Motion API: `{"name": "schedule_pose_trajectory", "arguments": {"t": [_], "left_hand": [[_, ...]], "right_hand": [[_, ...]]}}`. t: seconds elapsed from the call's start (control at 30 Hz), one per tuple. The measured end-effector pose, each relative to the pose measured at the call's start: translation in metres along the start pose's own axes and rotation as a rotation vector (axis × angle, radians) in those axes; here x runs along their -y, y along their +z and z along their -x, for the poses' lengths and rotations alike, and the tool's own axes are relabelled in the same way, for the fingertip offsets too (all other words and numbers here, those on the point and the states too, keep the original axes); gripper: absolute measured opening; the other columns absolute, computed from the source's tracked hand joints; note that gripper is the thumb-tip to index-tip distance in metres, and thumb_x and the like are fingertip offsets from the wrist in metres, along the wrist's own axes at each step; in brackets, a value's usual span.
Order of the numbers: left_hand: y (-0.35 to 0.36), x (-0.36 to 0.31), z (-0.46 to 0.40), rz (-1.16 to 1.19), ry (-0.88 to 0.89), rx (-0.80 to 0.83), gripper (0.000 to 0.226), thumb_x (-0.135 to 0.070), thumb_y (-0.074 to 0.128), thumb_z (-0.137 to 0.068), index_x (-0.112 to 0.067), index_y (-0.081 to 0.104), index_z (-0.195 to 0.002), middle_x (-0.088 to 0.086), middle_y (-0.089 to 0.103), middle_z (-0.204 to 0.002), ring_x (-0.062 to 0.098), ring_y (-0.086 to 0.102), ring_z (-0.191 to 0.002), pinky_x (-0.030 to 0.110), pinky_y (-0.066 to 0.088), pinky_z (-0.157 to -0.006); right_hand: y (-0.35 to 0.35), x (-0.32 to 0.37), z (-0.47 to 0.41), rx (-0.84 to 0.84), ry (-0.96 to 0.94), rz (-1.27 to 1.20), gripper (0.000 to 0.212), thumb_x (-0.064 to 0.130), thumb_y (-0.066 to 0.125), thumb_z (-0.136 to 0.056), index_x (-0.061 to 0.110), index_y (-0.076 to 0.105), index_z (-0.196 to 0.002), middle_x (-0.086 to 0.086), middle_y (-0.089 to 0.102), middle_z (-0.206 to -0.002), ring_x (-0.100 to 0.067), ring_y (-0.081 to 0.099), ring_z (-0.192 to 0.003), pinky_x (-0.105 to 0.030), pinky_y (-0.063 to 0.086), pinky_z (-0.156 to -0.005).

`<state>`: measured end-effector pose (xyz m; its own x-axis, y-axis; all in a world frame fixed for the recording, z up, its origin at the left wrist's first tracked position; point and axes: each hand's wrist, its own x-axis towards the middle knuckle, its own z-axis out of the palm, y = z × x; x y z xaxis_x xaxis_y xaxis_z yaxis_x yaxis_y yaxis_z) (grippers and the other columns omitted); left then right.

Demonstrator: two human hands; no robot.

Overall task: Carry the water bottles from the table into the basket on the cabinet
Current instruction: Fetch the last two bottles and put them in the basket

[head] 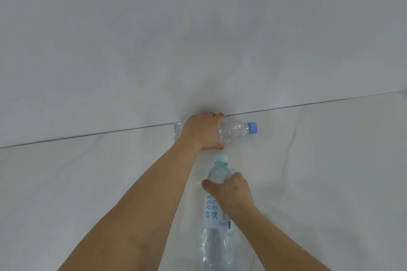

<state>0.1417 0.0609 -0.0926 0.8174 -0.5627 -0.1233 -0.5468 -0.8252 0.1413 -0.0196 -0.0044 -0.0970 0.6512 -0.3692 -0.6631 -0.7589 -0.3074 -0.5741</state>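
Two hands each grip a lying bottle: left (pixel 203 131) the blue-capped bottle (pixel 235 131), right (pixel 230 190) the labelled bottle (pixel 214 237).

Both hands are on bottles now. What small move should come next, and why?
Probably lift both bottles off the table. The left hand already grips the lying blue-capped bottle, and the right hand grips the labelled bottle. No basket is in view.

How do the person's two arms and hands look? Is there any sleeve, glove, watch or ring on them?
Both forearms are bare as far as the picture shows; no sleeve edge comes into view. The left hand and the right hand wear no gloves. No watch or bracelet shows at either wrist, and no ring is visible on the fingers that can be seen.
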Motion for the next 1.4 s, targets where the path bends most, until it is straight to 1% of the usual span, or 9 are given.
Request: {"name": "schedule_pose_trajectory", "arguments": {"t": [0.27,0.37,0.43,0.57,0.7,0.83,1.03,1.2,1.4], "left_hand": [[0.003,-0.002,-0.008,0.010,-0.072,-0.056,0.062,-0.046,0.072,-0.057,-0.022,0.056,-0.112,-0.001,0.068,-0.103,0.025,0.065,-0.095,0.027,0.037,-0.065],[-0.006,-0.004,0.004,0.112,-0.097,0.052,0.062,-0.045,0.074,-0.060,-0.024,0.054,-0.114,-0.002,0.067,-0.098,0.026,0.065,-0.091,0.028,0.042,-0.065],[-0.016,-0.005,0.028,0.273,-0.152,0.078,0.063,-0.046,0.073,-0.059,-0.026,0.050,-0.114,-0.002,0.066,-0.096,0.026,0.065,-0.087,0.030,0.046,-0.066],[-0.057,-0.007,0.094,0.829,-0.432,-0.194,0.054,-0.045,0.070,-0.055,-0.027,0.048,-0.100,-0.004,0.063,-0.093,0.018,0.066,-0.080,0.032,0.055,-0.064],[-0.124,-0.011,0.165,1.031,-0.508,-0.459,0.053,-0.038,0.077,-0.057,-0.037,0.049,-0.103,-0.011,0.066,-0.096,0.010,0.067,-0.087,0.028,0.053,-0.067],[-0.199,-0.025,0.237,1.005,-0.543,-0.672,0.054,-0.042,0.077,-0.056,-0.043,0.047,-0.101,-0.018,0.065,-0.095,0.002,0.066,-0.085,0.021,0.048,-0.062],[-0.303,-0.047,0.336,0.888,-0.586,-0.914,0.051,-0.054,0.077,-0.056,-0.036,0.051,-0.096,-0.017,0.069,-0.090,0.008,0.070,-0.082,0.041,0.060,-0.078],[-0.355,-0.056,0.434,0.762,-0.606,-1.031,0.061,-0.059,0.076,-0.056,-0.033,0.052,-0.105,-0.018,0.069,-0.093,0.005,0.070,-0.082,0.039,0.061,-0.077],[-0.380,-0.055,0.583,0.551,-0.824,-1.202,0.061,-0.063,0.072,-0.057,-0.032,0.050,-0.105,-0.014,0.068,-0.092,0.010,0.069,-0.080,0.041,0.060,-0.075]], "right_hand": [[0.005,-0.001,-0.013,0.031,-0.033,0.033,0.073,0.056,0.073,-0.052,0.014,0.040,-0.102,-0.007,0.055,-0.104,-0.024,0.063,-0.089,-0.037,0.057,-0.075],[-0.003,-0.005,-0.008,0.103,-0.026,-0.065,0.065,0.049,0.077,-0.056,0.009,0.053,-0.101,-0.008,0.065,-0.095,-0.022,0.069,-0.078,-0.030,0.054,-0.061],[-0.014,-0.005,0.003,0.148,-0.030,-0.195,0.047,0.037,0.080,-0.061,0.007,0.063,-0.093,-0.008,0.070,-0.079,-0.021,0.070,-0.065,-0.028,0.052,-0.055],[-0.047,0.005,0.046,0.142,-0.122,-0.324,0.052,0.022,0.082,-0.064,0.003,0.057,-0.105,-0.016,0.065,-0.091,-0.027,0.068,-0.075,-0.032,0.053,-0.061],[-0.090,0.034,0.110,0.126,-0.341,-0.339,0.054,0.016,0.081,-0.068,0.013,0.048,-0.110,-0.009,0.064,-0.098,-0.022,0.066,-0.083,-0.034,0.053,-0.067],[-0.128,0.070,0.181,0.099,-0.567,-0.389,0.042,0.024,0.083,-0.068,0.020,0.055,-0.100,-0.006,0.067,-0.094,-0.021,0.069,-0.083,-0.033,0.054,-0.067],[-0.145,0.115,0.292,0.139,-0.837,-0.416,0.038,0.039,0.081,-0.071,0.024,0.056,-0.097,-0.002,0.070,-0.090,-0.015,0.072,-0.075,-0.030,0.054,-0.065],[-0.118,0.146,0.379,0.254,-0.991,-0.430,0.033,0.033,0.078,-0.074,0.025,0.057,-0.097,-0.003,0.069,-0.092,-0.018,0.070,-0.078,-0.030,0.053,-0.064],[-0.051,0.160,0.495,0.500,-1.169,-0.409,0.031,0.031,0.078,-0.073,0.030,0.058,-0.097,0.003,0.071,-0.086,-0.008,0.071,-0.067,-0.026,0.052,-0.060]]}}
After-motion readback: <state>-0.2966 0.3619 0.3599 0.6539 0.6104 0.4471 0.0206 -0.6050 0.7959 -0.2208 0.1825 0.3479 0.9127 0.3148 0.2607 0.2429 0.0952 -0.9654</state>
